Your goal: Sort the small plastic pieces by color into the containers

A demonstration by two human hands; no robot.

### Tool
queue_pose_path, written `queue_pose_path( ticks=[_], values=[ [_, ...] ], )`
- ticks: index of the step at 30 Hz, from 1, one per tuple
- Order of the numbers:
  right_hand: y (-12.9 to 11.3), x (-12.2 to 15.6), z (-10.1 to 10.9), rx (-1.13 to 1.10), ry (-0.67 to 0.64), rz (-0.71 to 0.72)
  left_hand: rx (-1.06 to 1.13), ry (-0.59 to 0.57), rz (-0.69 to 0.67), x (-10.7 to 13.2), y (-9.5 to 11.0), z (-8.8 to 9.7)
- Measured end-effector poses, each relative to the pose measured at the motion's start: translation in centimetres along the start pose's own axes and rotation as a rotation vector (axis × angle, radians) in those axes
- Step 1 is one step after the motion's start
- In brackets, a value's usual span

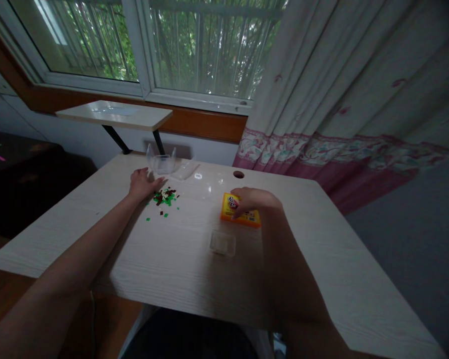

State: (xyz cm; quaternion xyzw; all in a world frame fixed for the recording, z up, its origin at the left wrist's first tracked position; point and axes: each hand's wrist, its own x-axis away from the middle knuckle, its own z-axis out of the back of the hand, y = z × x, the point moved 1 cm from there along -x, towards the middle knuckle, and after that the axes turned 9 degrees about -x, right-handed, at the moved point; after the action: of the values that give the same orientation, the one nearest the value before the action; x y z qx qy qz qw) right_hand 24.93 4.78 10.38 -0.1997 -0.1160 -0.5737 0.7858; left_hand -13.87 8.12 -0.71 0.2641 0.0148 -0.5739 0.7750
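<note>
My left hand (pixel 144 184) rests on the table with its fingers spread, holding nothing. Just right of it lies a loose pile of small green and brown flat pieces (pixel 166 198), with a few scattered nearer to me. My right hand (pixel 257 198) is closed over a flat orange-and-yellow box (pixel 249 220) with printed writing on top. Its thumb lies across the lid and the other fingers reach toward the far edge, partly hiding the print. Nearer to me, a small clear plastic container (pixel 222 243) sits apart from both hands; its contents are hard to make out.
Behind my left hand stands a clear open plastic box (pixel 163 163), with a clear lid-like piece (pixel 185 171) beside it. A raised shelf (pixel 115 113) is at the back left of the pale table (pixel 164 264). A cable hole (pixel 238 174) and a curtain (pixel 314 124) lie beyond.
</note>
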Motion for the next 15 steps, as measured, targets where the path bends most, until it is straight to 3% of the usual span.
queue_pose_path(
  ticks=[2, 7, 10, 12, 13, 15],
  values=[
    [-0.7, -0.1, -0.5, 0.023, -0.005, -0.013, 0.093, 0.084, 0.008, 0.7, 0.3, 0.8],
    [-2.7, -0.3, -1.7, 0.052, 0.019, -0.038, 0.555, 0.459, -0.048, 2.6, 2.9, 4.8],
    [-3.3, -0.5, -2.3, 0.064, 0.021, -0.044, 0.688, 0.513, -0.137, 4.5, 5.8, 7.7],
    [-3.4, -0.7, -2.4, 0.067, 0.02, -0.039, 0.703, 0.399, -0.318, 6.7, 8.1, 9.2],
    [-3.4, -0.8, -2.5, 0.064, 0.014, -0.035, 0.677, 0.262, -0.45, 8.0, 9.3, 9.5],
    [-3.3, -0.8, -2.4, 0.059, 0.007, -0.025, 0.566, -0.127, -0.787, 11.0, 11.6, 9.4]
  ],
)
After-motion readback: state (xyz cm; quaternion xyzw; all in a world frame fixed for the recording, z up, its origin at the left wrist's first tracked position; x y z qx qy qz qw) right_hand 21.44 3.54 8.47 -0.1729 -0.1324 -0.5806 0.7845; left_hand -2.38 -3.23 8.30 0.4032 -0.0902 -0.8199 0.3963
